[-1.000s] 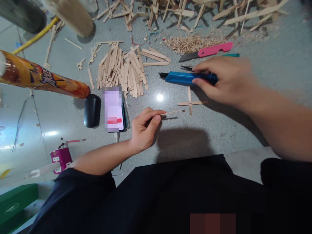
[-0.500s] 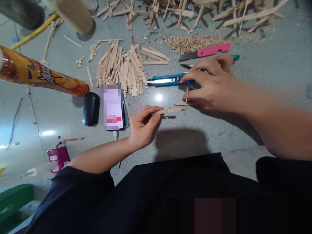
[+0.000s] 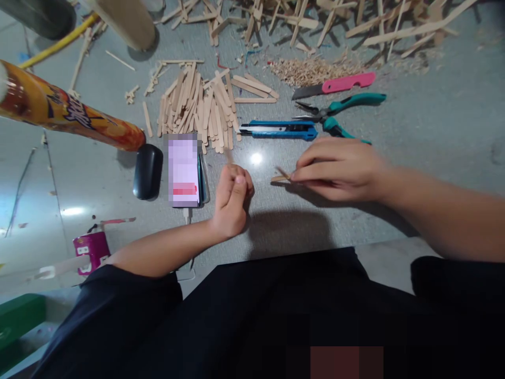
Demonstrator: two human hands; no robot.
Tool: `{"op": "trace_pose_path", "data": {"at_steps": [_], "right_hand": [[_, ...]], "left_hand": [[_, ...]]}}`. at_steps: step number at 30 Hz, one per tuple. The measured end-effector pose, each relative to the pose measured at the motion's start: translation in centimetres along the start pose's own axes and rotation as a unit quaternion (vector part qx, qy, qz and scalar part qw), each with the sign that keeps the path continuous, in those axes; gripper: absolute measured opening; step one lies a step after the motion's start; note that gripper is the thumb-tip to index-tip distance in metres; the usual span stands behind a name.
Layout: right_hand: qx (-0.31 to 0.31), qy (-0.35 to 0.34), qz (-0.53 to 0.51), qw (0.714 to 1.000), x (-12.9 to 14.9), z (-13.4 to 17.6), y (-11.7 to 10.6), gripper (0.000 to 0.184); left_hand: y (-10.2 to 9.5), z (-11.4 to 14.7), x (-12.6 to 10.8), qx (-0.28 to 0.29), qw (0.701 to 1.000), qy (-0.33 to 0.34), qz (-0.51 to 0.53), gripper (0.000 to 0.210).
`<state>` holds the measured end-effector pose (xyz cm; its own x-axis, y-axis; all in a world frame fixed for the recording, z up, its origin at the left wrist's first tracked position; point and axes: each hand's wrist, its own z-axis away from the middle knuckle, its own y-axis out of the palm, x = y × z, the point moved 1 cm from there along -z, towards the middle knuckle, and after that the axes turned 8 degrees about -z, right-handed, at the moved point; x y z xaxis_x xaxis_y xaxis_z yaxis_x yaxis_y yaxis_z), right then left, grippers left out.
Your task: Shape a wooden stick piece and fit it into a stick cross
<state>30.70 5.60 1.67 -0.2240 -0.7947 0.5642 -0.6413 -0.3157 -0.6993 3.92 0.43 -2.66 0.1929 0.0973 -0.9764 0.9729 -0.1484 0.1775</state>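
Observation:
My left hand (image 3: 233,202) is closed, thumb over the curled fingers, in front of the phone's right side. A blurred end of a wooden craft stick (image 3: 229,156) pokes up out of it; the rest is hidden by the fingers. To the right, my right hand (image 3: 339,168) pinches a thin wooden piece (image 3: 282,172) between thumb and fingertips, low over the table. Just under its tip another short craft stick piece (image 3: 278,179) shows. Above the right hand lie a blue box cutter (image 3: 280,129) and green-handled pliers (image 3: 335,110).
A heap of craft sticks (image 3: 197,108) lies behind the phone (image 3: 183,171), which has a cable. A black case (image 3: 148,172) and an orange can (image 3: 74,108) are at left. Beyond the pink knife (image 3: 347,82) are wood chips (image 3: 315,71) and stick structures (image 3: 300,21).
My left hand has closed and turned, so its stick now points up instead of right. My right hand has moved down and left from beside the box cutter, uncovering the pliers, and now pinches a thin piece.

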Motion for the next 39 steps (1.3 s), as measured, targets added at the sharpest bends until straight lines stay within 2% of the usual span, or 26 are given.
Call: {"op": "trace_pose_path", "data": {"at_steps": [2,6,10,13,18,20,23,25,28,30,31,33,36,39], "right_hand": [[-0.03,-0.004,-0.038,0.999,0.8,-0.1,0.8,0.018],[-0.068,-0.019,-0.085,0.994,2.0,-0.1,2.4,0.014],[-0.066,-0.005,-0.094,0.993,2.5,-0.1,3.2,0.016],[-0.066,0.02,-0.124,0.99,2.4,-0.3,3.3,0.016],[-0.041,0.043,-0.163,0.985,2.0,-0.3,3.6,0.015],[-0.054,0.069,-0.177,0.98,1.8,-0.2,3.7,0.016],[-0.088,0.148,-0.208,0.963,1.6,0.1,3.7,0.032],[-0.078,0.198,-0.243,0.946,1.5,0.1,3.7,0.038],[-0.045,0.248,-0.319,0.914,1.5,-0.1,3.8,0.022],[-0.047,0.268,-0.367,0.89,1.5,-0.2,3.9,0.016],[-0.061,0.269,-0.373,0.886,1.4,-0.3,3.9,0.016],[-0.116,0.25,-0.345,0.897,1.2,-0.2,3.8,0.013],[-0.222,0.19,-0.289,0.912,0.9,0.0,3.5,0.013],[-0.278,0.15,-0.334,0.888,1.1,-0.1,3.2,0.015]], "left_hand": [[-0.1,0.0,0.7,0.01,0.998,0.055,-0.016,0.033],[-0.2,0.0,1.5,0.043,0.991,0.114,-0.058,0.053],[0.0,0.1,0.9,0.094,0.99,0.097,-0.051,0.051],[0.2,0.2,0.5,0.095,0.992,0.076,-0.041,0.049],[0.1,0.0,0.8,0.097,0.992,0.078,-0.036,0.046],[-0.1,-0.1,0.9,0.085,0.993,0.077,-0.04,0.046],[-0.3,-0.1,1.0,0.064,0.993,0.083,-0.051,0.045],[-0.3,-0.2,0.9,0.06,0.993,0.092,-0.052,0.046],[-0.2,-0.2,0.9,0.062,0.991,0.103,-0.052,0.044],[-0.2,-0.2,1.0,0.058,0.991,0.109,-0.057,0.043],[-0.2,-0.3,1.0,0.057,0.99,0.113,-0.059,0.042],[-0.4,-0.2,1.1,0.067,0.989,0.118,-0.052,0.038],[-0.8,0.0,0.9,0.115,0.986,0.111,-0.037,0.027],[-1.2,0.3,0.4,0.126,0.982,0.1,-0.1,0.026]]}}
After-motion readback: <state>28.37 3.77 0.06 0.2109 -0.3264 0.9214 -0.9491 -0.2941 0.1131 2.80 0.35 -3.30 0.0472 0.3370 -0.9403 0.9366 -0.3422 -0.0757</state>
